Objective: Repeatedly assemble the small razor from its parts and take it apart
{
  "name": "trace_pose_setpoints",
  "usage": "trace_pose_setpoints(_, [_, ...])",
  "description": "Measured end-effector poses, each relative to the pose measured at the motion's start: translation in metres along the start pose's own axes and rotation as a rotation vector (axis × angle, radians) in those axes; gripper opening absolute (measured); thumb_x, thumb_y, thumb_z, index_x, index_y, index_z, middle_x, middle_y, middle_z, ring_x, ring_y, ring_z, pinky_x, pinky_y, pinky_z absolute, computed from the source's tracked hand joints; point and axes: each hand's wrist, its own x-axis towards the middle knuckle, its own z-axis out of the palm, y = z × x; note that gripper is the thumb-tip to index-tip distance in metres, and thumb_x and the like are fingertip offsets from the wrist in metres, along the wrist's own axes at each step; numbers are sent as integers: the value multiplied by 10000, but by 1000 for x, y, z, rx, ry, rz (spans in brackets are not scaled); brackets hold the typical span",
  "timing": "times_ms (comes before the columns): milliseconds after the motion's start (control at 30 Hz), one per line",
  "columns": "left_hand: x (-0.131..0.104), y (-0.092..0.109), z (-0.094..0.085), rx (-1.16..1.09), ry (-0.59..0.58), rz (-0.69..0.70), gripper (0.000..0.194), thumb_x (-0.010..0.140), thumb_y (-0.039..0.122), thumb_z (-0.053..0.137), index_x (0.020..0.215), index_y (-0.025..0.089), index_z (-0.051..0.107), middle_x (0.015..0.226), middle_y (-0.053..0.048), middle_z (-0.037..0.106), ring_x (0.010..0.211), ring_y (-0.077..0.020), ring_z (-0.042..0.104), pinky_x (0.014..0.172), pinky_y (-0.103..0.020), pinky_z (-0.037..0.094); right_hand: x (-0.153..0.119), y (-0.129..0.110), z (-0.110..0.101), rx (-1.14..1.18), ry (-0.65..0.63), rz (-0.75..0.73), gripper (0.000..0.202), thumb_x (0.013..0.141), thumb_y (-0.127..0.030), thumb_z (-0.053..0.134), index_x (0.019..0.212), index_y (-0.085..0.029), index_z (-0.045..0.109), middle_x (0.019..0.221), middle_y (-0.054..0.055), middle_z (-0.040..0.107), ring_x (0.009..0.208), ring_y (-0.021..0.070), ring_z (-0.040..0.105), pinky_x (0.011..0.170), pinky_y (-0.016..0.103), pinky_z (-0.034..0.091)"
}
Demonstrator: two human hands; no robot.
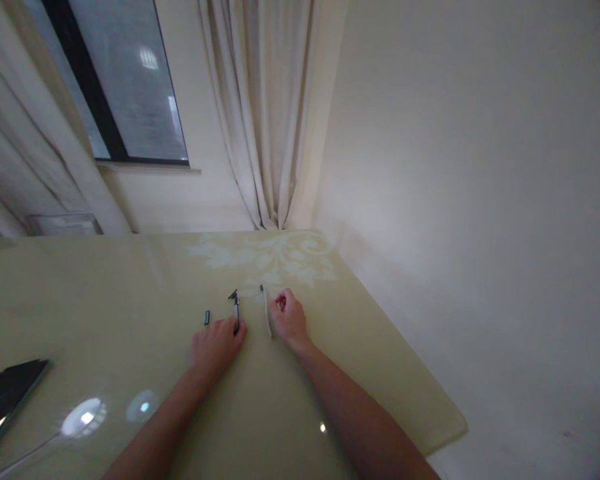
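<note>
While the left hand (pixel 219 343) rests low on the table, a small dark tool (pixel 237 310) stands out between its thumb and fingers, black head pointing away from the person. The fingers look closed around the near end of its handle, though the exact contact is too small to make out. It is probably light and stiff, the thin head being the likeliest part to bend or snap, so the handle seems the better place to hold. Just to its right lies a pale strip (pixel 267 313) with a dark tip; it curves slightly, which suggests some give, and its middle looks easiest to pinch. Beside that strip is the right hand (pixel 289 317), fingers curled in toward the thumb; whether anything sits inside, I cannot tell. Left of the tool lies a small dark piece (pixel 207 317). All rest on or above a glossy table (pixel 380 373), with a curtain (pixel 265 120) beyond.
</note>
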Motion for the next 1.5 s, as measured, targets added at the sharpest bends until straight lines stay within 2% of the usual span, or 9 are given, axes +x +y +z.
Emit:
trace_pose_setpoints(233, [-5, -3, -4, 5, 63, 18, 491, 1047, 456, 297, 926, 213, 707, 1023, -131, 792, 882, -300, 751, 721, -360, 495, 1, -34, -35, 227, -9, -135, 127, 902, -332, 602, 871, -210, 584, 685, -42, 520, 641, 140, 496, 613, 255, 350])
trace_pose_setpoints(467, [-36, 18, -1, -194, 297, 253, 463, 1037, 481, 354, 793, 241, 667, 825, -83, 736, 775, -221, 691, 735, -317, 442, -11, -36, -52, 404, -456, -248, 489, 998, -634, 507, 903, -181, 665, 854, 28, 632, 824, 174, 575, 764, 296, 439])
trace_pose_setpoints(567, [-43, 25, 3, -327, 250, 371, 432, 1016, 505, 410, 799, 248, 681, 812, -86, 724, 764, -220, 674, 749, -325, 452, -21, -25, -50, 638, -551, -152, 526, 970, -687, 538, 932, -177, 660, 876, 45, 648, 842, 183, 604, 804, 314, 476])
trace_pose_setpoints(667, [-38, 18, 3, -532, 213, 452, 415, 991, 561, 479, 826, 247, 695, 825, -68, 707, 783, -212, 654, 761, -312, 466, -26, -17, -54, 757, -509, -103, 520, 950, -701, 569, 863, -189, 598, 798, 31, 609, 764, 170, 581, 753, 304, 475])
trace_pose_setpoints(800, [-22, 2, -2, -834, 195, 377, 451, 961, 593, 520, 812, 220, 726, 805, -59, 706, 773, -201, 624, 754, -304, 491, -23, -10, -63, 732, -560, -89, 519, 929, -711, 597, 875, -194, 595, 670, -33, 488, 602, 122, 438, 597, 257, 364])
trace_pose_setpoints(933, [-19, -2, -9, -1120, 113, 315, 526, 912, 566, 624, 1324, 246, 693, 1171, -98, 725, 874, -187, 615, 804, -309, 526, -22, -8, -65, 725, -745, -47, 517, 900, -689, 656, 983, -179, 676, 643, -67, 373, 550, 103, 319, 530, 250, 249])
trace_pose_setpoints(1033, [-23, -2, -13, -1240, -15, 311, 704, 821, 518, 766, 1460, 271, 605, 1162, -95, 677, 849, -165, 576, 780, -292, 524, -24, -9, -66, 656, -784, -46, 541, 929, -697, 605, 918, -168, 717, 643, -52, 369, 571, 109, 313, 537, 254, 233])
trace_pose_setpoints(1167, [-26, -5, -16, -1323, -141, 312, 705, 767, 463, 832, 1416, 251, 655, 900, -29, 601, 841, -171, 567, 787, -295, 503, -27, -12, -69, 639, -810, -43, 553, 970, -680, 549, 874, -168, 732, 621, -51, 347, 571, 115, 293, 547, 260, 223])
trace_pose_setpoints(1500, [-23, -6, -13, -1291, -111, 345, 517, 792, 440, 813, 1255, 224, 729, 819, 7, 566, 789, -158, 545, 738, -275, 447, -27, -15, -69, 672, -893, -92, 542, 989, -636, 537, 785, -158, 689, 601, -54, 356, 555, 106, 296, 553, 273, 211])
